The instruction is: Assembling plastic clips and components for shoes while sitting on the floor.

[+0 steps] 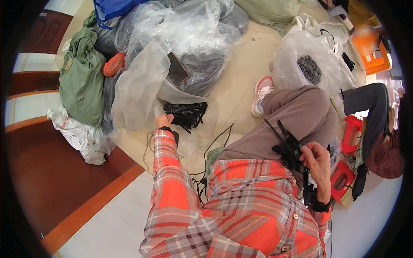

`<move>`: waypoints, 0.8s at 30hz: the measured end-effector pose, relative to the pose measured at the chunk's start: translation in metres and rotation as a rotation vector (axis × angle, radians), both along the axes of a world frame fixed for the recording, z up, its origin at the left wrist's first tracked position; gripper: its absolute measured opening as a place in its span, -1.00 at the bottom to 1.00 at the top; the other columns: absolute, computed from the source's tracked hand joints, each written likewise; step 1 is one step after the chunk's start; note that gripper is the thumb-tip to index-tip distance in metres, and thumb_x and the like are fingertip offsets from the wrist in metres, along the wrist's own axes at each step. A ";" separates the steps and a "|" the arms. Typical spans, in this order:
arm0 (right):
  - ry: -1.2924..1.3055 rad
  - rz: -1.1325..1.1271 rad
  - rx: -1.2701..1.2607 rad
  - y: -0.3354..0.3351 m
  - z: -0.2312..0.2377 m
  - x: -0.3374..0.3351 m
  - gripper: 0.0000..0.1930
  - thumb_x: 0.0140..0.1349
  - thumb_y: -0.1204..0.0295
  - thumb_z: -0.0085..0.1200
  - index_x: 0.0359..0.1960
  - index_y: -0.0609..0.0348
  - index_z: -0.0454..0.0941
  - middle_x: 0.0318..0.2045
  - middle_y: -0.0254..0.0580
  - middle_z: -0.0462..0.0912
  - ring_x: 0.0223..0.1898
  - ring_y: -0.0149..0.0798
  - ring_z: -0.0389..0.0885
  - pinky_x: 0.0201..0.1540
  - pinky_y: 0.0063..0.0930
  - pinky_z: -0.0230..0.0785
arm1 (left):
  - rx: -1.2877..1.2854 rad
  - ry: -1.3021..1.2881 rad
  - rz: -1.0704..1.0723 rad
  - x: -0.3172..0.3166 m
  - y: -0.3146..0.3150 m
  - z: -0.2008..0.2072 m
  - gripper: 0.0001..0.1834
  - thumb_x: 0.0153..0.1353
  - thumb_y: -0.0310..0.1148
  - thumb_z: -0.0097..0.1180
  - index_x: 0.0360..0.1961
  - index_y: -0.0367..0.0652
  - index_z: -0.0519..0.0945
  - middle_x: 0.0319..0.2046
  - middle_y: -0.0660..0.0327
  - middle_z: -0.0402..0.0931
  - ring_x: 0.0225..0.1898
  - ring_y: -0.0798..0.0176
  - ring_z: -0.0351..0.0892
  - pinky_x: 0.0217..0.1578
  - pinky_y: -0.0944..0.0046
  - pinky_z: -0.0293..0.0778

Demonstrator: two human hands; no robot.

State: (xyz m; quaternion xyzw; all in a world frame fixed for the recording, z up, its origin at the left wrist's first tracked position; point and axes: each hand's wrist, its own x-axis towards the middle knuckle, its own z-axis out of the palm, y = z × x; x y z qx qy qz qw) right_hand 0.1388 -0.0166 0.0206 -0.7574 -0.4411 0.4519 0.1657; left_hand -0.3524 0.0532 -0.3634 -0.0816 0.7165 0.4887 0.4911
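Note:
My right hand (317, 161) is closed on a bunch of black straps (289, 145), held over my bent leg; some long thin ends point up and left, others hang down by the wrist. On the left, my left hand (163, 121) has its fingers drawn together at the mouth of a clear plastic bag (140, 88). Right beside those fingers lies a pile of similar black straps (187, 115). What the left fingers grip, if anything, is too small to make out. A dark phone (177, 69) rests on the plastic above the pile.
Large clear bags (185, 30), a green sack (81, 77) and a white printed bag (79, 133) crowd the left. Black cords (215, 148) trail over the floor. Another bag (309, 71) holds dark grey stuff. Red stools (343, 180) and another person's leg (365, 99) are at right.

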 end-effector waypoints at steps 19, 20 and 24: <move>-0.092 0.343 0.440 -0.005 -0.040 0.042 -0.89 0.02 0.46 0.07 -0.40 0.18 0.46 -0.39 -0.09 0.37 -0.26 -0.04 0.40 -0.28 -0.23 0.36 | 0.796 0.277 -1.706 0.446 0.194 0.218 -0.80 0.11 -0.31 0.08 -0.49 -0.26 0.53 -0.63 0.25 0.46 -0.61 0.42 0.42 -0.56 0.42 0.38; -0.070 0.316 0.451 -0.006 -0.040 0.046 -0.90 0.02 0.48 0.06 -0.41 0.17 0.47 -0.40 -0.09 0.37 -0.27 -0.04 0.40 -0.29 -0.24 0.36 | 0.972 0.433 -1.788 0.469 0.201 0.212 -0.83 0.07 -0.35 0.08 -0.48 -0.26 0.54 -0.61 0.18 0.49 -0.56 0.27 0.48 -0.49 0.32 0.42; -0.135 0.353 0.456 -0.003 -0.043 0.052 -0.86 0.04 0.46 0.08 -0.35 0.19 0.49 -0.43 -0.14 0.42 -0.34 -0.08 0.44 -0.32 -0.28 0.38 | 1.127 0.777 -1.996 0.526 0.233 0.166 -0.88 -0.03 -0.42 0.07 -0.45 -0.20 0.57 -0.48 0.03 0.53 -0.35 -0.05 0.52 -0.30 0.10 0.44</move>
